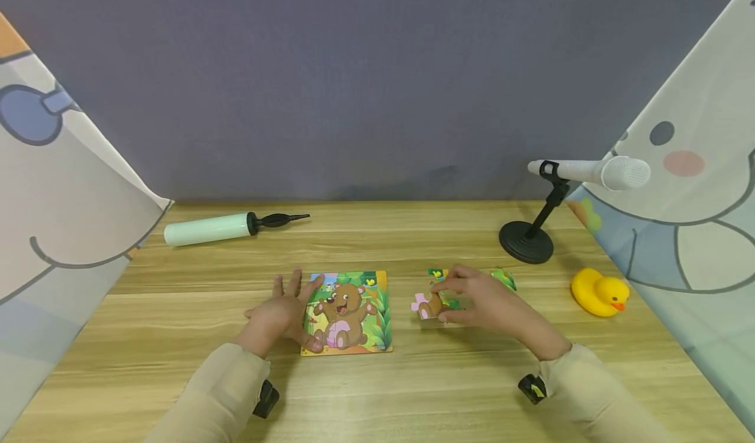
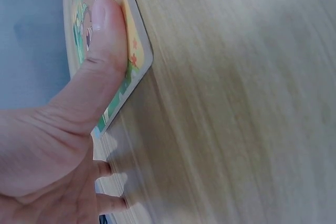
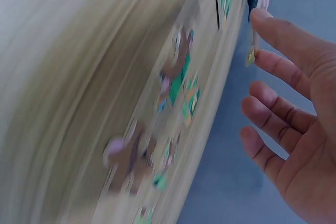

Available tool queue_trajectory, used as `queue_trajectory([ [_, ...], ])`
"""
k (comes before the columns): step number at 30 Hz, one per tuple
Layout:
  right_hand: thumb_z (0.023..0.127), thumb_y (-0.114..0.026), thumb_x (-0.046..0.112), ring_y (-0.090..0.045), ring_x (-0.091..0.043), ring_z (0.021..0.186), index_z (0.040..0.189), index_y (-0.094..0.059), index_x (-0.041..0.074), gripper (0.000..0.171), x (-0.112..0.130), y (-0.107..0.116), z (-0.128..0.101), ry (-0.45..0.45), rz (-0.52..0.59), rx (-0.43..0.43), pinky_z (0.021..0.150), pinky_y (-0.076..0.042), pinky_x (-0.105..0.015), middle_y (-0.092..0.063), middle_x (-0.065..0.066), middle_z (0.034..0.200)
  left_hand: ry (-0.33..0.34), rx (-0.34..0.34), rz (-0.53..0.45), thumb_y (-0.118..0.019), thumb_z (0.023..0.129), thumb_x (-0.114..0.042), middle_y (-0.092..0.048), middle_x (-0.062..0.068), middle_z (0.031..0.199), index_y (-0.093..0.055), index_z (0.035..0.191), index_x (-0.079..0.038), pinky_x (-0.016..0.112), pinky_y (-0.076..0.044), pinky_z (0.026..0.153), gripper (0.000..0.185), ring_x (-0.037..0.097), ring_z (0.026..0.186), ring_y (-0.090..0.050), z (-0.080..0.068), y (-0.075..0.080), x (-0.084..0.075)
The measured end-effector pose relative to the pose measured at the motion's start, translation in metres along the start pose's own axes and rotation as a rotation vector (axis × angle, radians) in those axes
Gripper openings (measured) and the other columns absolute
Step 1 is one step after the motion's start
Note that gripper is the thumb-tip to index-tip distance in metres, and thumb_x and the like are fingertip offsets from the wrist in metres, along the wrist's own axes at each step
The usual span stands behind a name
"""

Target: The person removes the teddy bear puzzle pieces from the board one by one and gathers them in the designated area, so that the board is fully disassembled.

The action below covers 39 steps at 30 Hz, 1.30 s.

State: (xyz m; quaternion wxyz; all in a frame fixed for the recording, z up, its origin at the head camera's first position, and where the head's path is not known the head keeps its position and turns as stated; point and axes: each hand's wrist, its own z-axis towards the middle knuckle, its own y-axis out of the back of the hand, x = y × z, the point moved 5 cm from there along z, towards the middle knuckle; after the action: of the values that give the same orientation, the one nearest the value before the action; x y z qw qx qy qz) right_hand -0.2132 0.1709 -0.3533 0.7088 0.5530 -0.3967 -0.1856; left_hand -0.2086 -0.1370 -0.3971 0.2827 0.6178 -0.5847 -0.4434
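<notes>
Left hand [image 1: 282,313] flat on wooden surface [image 1: 413,384], fingers [image 1: 295,284] spread & straight, lying at left edge of bear puzzle board [image 1: 348,312]. Thumb [image 2: 102,51] pressed on board's near corner, per left wrist view; nothing gripped. Board flat on surface, roughly center, bear pic facing up.

Right hand [image 1: 486,304] over loose puzzle pieces [image 1: 433,302], just right of board, apart from it. Fingers loosely bent, tips at or just above pieces; actual contact or pinch: cannot tell from head view. Right wrist view blurred: fingers [image 3: 273,103] relaxed, slightly apart, pieces [image 3: 176,82] scattered on surface beside them. Some pieces pink/brown, others green; more green ones poking out at far side of hand [image 1: 503,278].

Rest: white-green hand pump [image 1: 209,228] w/ black nozzle, lying far left near back edge of surface. Mic on black round stand [image 1: 531,240] far right, white mic head [image 1: 619,172] pointing right. Yellow rubber duck [image 1: 598,292] near right edge, well apart from pieces. Beige sleeves on both arms, black wrist cams [image 1: 531,388] under them. Grey wall behind; cartoon-print cloth on both sides.
</notes>
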Motion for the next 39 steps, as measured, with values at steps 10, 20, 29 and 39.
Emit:
queue_trajectory([
  [10,0.076,-0.071,0.039,-0.045,-0.007,0.064,0.118,-0.062,0.018,0.047,-0.037,0.014,-0.037,-0.125,-0.010,-0.012,0.054,-0.039,-0.020,-0.052,0.005,0.094,-0.010,-0.012,0.009,-0.077,0.046,-0.056,0.003,0.023,0.149,-0.010,0.147,-0.021,0.080,-0.026,0.064,0.126,0.052,0.130,0.002,-0.001,-0.001,-0.001],
  [20,0.077,-0.071,0.038,-0.050,-0.014,0.078,0.114,-0.064,0.016,0.043,-0.066,0.027,-0.067,-0.173,-0.037,-0.076,0.056,-0.042,-0.024,-0.054,0.003,0.093,-0.016,-0.023,0.002,-0.078,0.046,-0.056,0.003,0.023,0.149,-0.010,0.147,-0.021,0.081,-0.025,0.064,0.126,0.052,0.129,0.002,-0.002,-0.001,-0.001],
  [29,0.076,-0.072,0.035,-0.051,-0.014,0.077,0.110,-0.064,0.012,0.042,-0.092,0.024,-0.090,-0.240,-0.013,-0.072,0.058,-0.044,-0.026,-0.055,0.002,0.091,-0.009,-0.014,0.003,-0.078,0.047,-0.055,0.003,0.023,0.149,-0.009,0.147,-0.021,0.081,-0.025,0.065,0.126,0.051,0.130,0.003,-0.002,0.000,-0.002],
  [39,0.076,-0.072,0.032,-0.049,-0.012,0.074,0.111,-0.063,0.010,0.043,-0.111,0.018,-0.097,-0.301,-0.006,-0.033,0.057,-0.043,-0.025,-0.053,0.002,0.087,0.002,-0.010,0.005,-0.078,0.047,-0.054,0.003,0.022,0.149,-0.010,0.147,-0.021,0.080,-0.025,0.066,0.126,0.051,0.130,0.003,-0.002,0.000,-0.002],
])
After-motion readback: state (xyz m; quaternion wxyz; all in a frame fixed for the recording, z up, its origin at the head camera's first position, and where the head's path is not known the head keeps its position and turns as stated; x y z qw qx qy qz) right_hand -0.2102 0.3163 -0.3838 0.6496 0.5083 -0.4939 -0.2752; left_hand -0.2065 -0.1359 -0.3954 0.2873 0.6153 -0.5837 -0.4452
